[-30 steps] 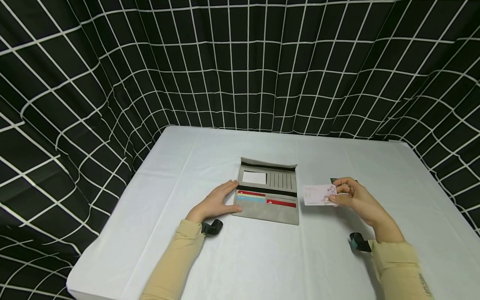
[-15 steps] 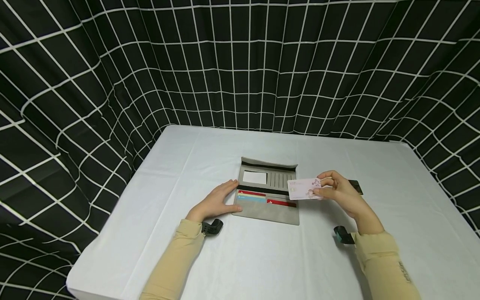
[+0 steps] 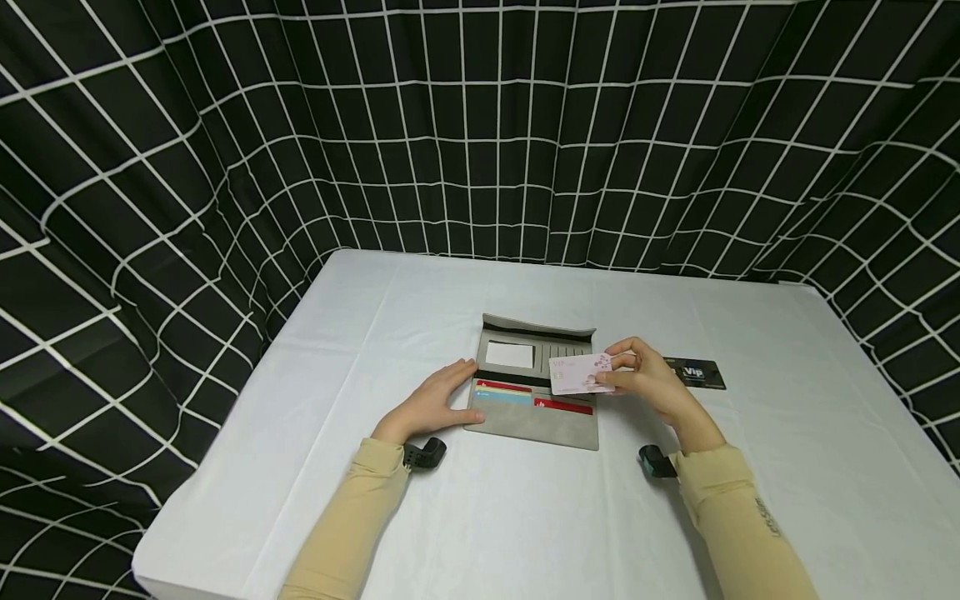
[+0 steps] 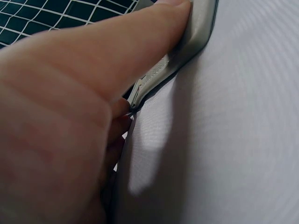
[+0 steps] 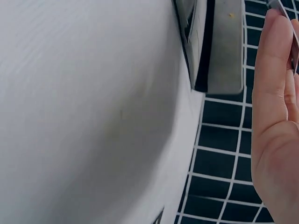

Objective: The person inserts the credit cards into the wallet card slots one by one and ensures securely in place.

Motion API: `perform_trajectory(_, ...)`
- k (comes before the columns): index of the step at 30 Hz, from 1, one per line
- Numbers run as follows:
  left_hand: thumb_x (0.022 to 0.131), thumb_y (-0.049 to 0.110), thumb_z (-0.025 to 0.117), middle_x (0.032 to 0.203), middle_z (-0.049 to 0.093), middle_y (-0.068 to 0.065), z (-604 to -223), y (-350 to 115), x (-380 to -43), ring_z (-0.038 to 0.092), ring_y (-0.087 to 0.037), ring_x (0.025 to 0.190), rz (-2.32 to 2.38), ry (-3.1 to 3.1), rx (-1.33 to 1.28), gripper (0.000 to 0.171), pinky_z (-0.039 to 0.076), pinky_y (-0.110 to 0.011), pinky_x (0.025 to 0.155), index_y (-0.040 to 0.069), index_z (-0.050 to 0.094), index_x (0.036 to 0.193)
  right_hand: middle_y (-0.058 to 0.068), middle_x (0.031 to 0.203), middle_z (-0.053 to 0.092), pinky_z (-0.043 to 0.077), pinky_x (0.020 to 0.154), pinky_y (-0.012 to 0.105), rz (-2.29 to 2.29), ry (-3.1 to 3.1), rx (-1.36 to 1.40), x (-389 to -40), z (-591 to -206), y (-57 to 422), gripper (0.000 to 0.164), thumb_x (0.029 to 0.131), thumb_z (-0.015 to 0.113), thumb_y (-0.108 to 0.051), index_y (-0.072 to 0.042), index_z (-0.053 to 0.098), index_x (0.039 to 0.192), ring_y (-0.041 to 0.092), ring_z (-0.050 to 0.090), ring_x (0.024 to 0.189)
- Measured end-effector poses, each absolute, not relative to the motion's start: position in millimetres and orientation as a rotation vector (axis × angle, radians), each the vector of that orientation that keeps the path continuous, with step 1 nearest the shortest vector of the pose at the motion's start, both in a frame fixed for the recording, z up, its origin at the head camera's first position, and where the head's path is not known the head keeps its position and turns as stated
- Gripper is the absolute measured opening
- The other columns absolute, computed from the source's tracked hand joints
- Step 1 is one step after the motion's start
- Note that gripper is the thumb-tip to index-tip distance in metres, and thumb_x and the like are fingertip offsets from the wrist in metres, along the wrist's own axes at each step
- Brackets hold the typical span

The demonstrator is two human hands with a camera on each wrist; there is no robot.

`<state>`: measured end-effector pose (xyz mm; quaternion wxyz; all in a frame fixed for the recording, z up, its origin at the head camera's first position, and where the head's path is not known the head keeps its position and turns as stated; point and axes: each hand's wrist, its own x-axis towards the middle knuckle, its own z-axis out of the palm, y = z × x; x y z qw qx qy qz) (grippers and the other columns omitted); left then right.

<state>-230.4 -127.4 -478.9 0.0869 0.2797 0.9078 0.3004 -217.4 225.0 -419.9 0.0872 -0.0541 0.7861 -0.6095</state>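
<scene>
A grey wallet (image 3: 536, 434) lies unfolded on the table, with red and blue cards in its lower slots and a white card behind its upper window. My left hand (image 3: 431, 403) rests at the wallet's left side, its thumb (image 4: 154, 35) on the lower left corner and its fingers along the edge. Between thumb and fingers, my right hand (image 3: 651, 386) pinches a pink VIP card (image 3: 573, 374) by its right end. The card hovers over the wallet's right half and hides part of the slots. In the right wrist view, only a sliver of the card shows beside the fingers.
A black VIP card (image 3: 701, 374) lies on the white-covered table (image 3: 525, 525), right of the wallet and partly behind my right hand. A black curtain with a white grid (image 3: 510, 150) surrounds the table's back and sides.
My right hand has moved left with the pink card, from beside the wallet to over its right half. More of the black card shows now. The left hand and wallet stay put.
</scene>
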Motion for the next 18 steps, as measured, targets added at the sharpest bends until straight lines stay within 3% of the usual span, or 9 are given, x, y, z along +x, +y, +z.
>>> perform_trajectory(11, 0.079, 0.053, 0.066, 0.151, 0.022, -0.008, -478, -127, -230, 0.018, -0.024, 0.137, 0.898, 2.708, 0.867, 0.088, 0.017, -0.045, 0.108, 0.009, 0.028, 0.146, 0.018, 0.092, 0.06, 0.054, 0.067, 0.034, -1.779, 2.349, -0.143, -229, -421, 207, 0.048, 0.08, 0.07, -0.001, 0.008, 0.037, 0.113, 0.018, 0.06, 0.076)
perform_trajectory(18, 0.079, 0.053, 0.066, 0.151, 0.022, -0.007, -479, -127, -231, 0.018, -0.023, 0.137, 0.9, 2.711, 0.861, 0.088, 0.017, -0.044, 0.108, 0.01, 0.029, 0.146, 0.012, 0.082, 0.06, 0.054, 0.065, 0.033, -1.739, 2.363, -0.119, -232, -425, 197, 0.046, 0.078, 0.071, 0.001, 0.007, 0.039, 0.11, 0.017, 0.059, 0.072)
